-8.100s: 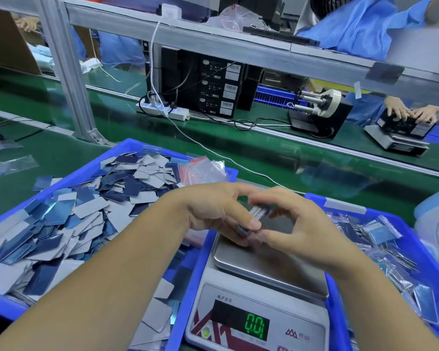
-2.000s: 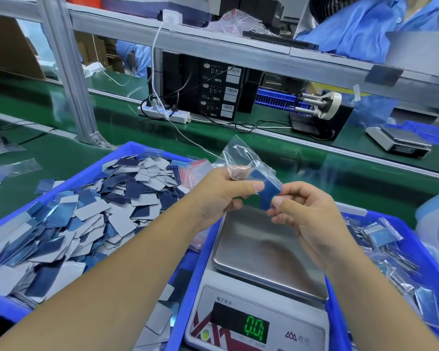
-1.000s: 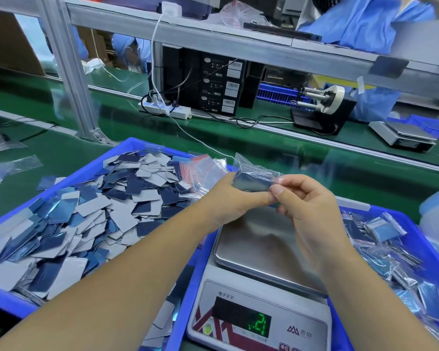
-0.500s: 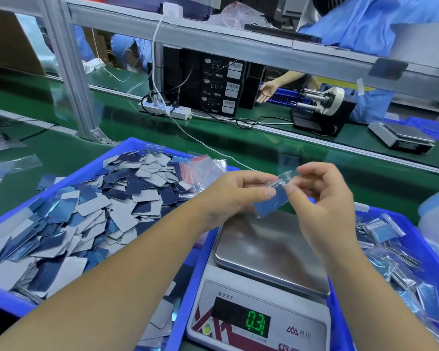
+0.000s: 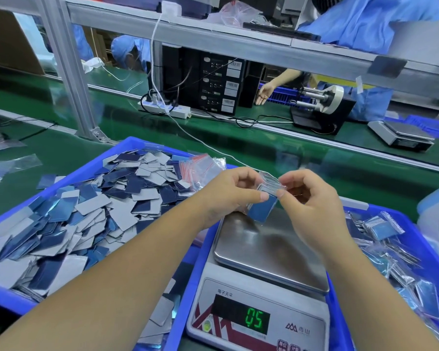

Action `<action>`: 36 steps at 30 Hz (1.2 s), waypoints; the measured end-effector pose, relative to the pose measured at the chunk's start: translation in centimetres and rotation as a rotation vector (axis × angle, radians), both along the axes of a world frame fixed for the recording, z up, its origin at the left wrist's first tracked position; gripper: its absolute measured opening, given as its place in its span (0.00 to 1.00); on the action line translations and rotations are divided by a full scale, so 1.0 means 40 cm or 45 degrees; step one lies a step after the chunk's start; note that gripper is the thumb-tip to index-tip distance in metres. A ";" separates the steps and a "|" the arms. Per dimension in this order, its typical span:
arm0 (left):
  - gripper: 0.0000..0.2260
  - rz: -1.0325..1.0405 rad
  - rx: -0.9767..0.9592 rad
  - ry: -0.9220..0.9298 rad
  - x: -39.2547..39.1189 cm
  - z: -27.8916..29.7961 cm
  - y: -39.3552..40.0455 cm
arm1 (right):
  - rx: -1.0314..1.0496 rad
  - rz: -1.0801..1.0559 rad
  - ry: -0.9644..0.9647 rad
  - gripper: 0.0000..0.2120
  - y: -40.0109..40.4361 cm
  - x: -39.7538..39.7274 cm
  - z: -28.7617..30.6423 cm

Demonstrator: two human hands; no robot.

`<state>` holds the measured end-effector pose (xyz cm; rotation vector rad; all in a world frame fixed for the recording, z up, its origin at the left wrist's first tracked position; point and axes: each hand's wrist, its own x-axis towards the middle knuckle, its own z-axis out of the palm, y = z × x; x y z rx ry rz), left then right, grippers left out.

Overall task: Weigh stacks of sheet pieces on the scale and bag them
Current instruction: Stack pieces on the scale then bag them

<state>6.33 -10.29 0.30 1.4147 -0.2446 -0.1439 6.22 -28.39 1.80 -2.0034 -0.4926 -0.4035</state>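
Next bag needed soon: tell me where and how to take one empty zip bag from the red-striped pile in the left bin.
Pinch the top bag of the empty zip bags by its red-striped mouth edge, coming from above and from the scale side. The bags lie flat and fanned at the left bin corner, so that edge looks easiest to peel off alone.

- Scale pan: brushed metal, dull sheen.
- Small bag: clear, glossy plastic film.
- Trays: smooth blue plastic.
- Sheet pieces: shiny blue faces, matt grey backs.
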 end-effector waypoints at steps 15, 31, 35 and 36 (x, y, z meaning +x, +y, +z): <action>0.06 0.035 -0.016 0.035 0.010 -0.003 0.019 | 0.232 0.025 0.077 0.13 -0.010 0.020 -0.009; 0.06 0.035 -0.057 0.185 0.014 0.000 0.030 | 0.181 0.050 0.132 0.14 -0.009 0.018 -0.011; 0.07 0.041 -0.029 0.145 0.016 -0.001 0.029 | 0.200 0.098 0.180 0.13 -0.008 0.016 -0.011; 0.08 0.043 -0.022 0.133 0.016 -0.002 0.028 | 0.204 0.114 0.191 0.13 -0.008 0.015 -0.012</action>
